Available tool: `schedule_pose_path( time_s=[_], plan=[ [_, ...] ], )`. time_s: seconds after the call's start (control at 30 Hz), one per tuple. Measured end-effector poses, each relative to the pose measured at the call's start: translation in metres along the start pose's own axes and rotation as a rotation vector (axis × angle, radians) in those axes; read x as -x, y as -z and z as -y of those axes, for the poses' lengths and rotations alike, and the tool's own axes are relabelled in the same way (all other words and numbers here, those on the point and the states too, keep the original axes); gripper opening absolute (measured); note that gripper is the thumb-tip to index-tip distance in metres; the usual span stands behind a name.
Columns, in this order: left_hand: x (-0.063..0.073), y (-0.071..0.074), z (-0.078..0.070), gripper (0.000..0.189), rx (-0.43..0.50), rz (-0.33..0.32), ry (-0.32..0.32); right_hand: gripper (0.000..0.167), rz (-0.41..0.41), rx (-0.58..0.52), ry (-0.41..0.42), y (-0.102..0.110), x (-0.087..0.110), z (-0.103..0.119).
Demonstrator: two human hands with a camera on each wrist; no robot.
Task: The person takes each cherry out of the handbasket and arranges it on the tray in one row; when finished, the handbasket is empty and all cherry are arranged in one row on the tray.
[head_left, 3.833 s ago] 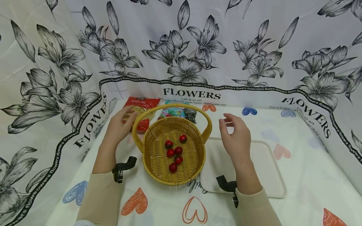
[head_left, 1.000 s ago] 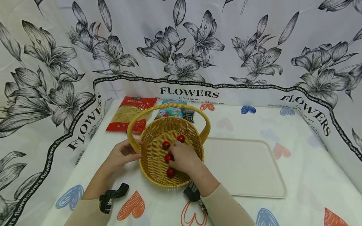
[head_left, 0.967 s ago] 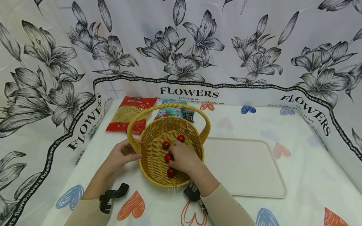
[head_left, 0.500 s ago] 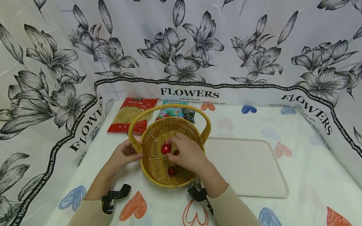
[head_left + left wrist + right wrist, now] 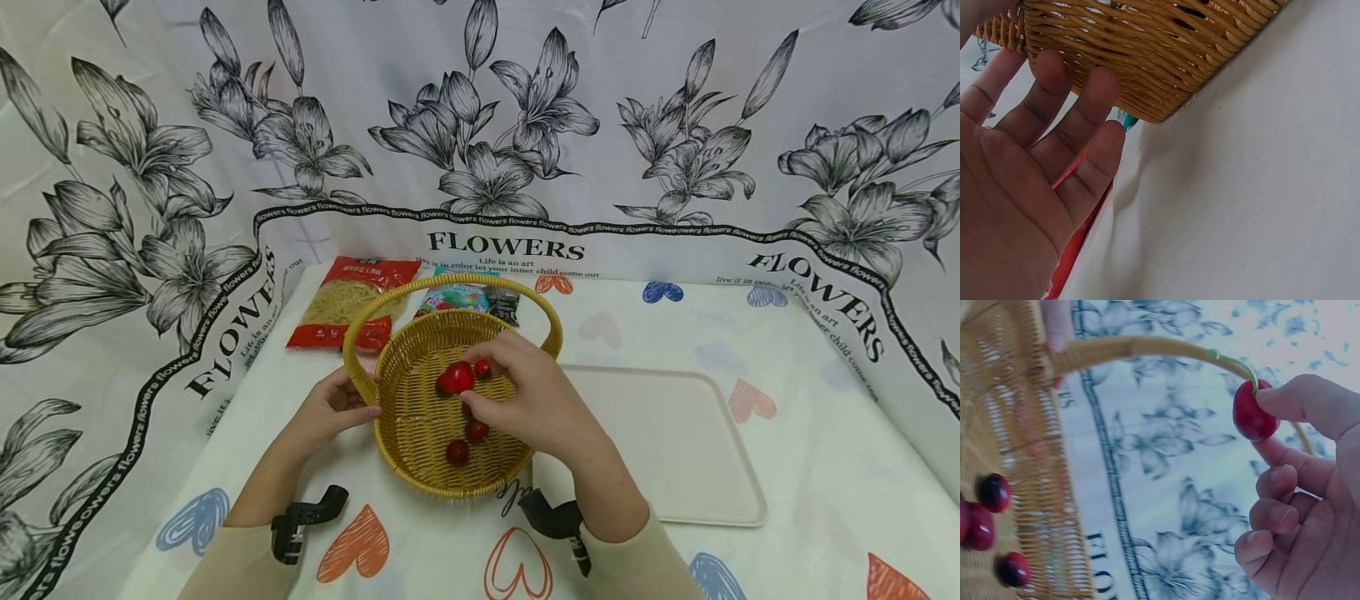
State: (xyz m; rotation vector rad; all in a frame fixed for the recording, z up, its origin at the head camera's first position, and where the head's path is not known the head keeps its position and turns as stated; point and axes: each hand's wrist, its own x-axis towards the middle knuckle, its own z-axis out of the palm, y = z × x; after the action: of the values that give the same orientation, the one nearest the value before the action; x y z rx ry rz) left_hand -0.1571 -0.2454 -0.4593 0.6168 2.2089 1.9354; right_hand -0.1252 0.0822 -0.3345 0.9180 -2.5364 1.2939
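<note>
In the head view, a yellow wicker basket [image 5: 408, 467] with a tall arched handle stands on the table, several red cherries [image 5: 457, 452] on its floor. My right hand [image 5: 536, 400] is over it and pinches one cherry [image 5: 1255, 415] between thumb and index finger; a green stem shows on it in the right wrist view, where the other fingers curl loosely. My left hand [image 5: 324, 414] holds the basket's left side at the foot of the handle, thumb in front and index finger behind; its remaining fingers [image 5: 1097, 94] spread along the woven wall in the left wrist view.
A flat cream tray [image 5: 660, 450] lies right of the basket, partly behind my right forearm. Behind the basket are a red food bag [image 5: 337, 304] with a clear window, a teal packet [image 5: 453, 297] and a small black packet [image 5: 502, 304]. A flower-print cloth [image 5: 487, 179] hangs behind.
My right hand, first apart from the basket, has reached down among the cherries and now comes up and to the right with one pinched. The left hand has moved onto the basket's side and stays there.
</note>
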Motion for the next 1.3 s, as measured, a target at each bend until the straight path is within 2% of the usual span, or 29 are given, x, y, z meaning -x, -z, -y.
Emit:
schedule_pose_path(
  time_s=[0.17, 0.4, 0.57, 1.0, 1.17, 1.3],
  plan=[
    [0.000, 0.000, 0.001, 0.046, -0.003, 0.003, 0.011, 0.030, -0.055, -0.047, 0.025, 0.021, 0.006, 0.004],
    [0.000, -0.001, 0.000, 0.047, 0.002, 0.002, 0.022, 0.030, -0.119, -0.040, 0.054, 0.047, 0.015, 0.000],
    [0.000, -0.001, -0.001, 0.047, 0.008, 0.001, 0.030, 0.029, -0.168, -0.051, 0.027, 0.061, 0.020, -0.011],
    [-0.001, 0.000, -0.002, 0.046, 0.024, 0.009, 0.033, 0.027, -0.335, -0.091, -0.153, 0.089, 0.034, -0.044],
    [0.000, 0.000, -0.001, 0.047, 0.020, 0.004, 0.043, 0.027, -0.356, -0.097, -0.274, 0.091, 0.032, -0.065],
    [0.000, 0.000, -0.001, 0.047, 0.013, -0.003, 0.052, 0.027, -0.341, -0.124, -0.397, 0.087, 0.030, -0.084]
  ],
)
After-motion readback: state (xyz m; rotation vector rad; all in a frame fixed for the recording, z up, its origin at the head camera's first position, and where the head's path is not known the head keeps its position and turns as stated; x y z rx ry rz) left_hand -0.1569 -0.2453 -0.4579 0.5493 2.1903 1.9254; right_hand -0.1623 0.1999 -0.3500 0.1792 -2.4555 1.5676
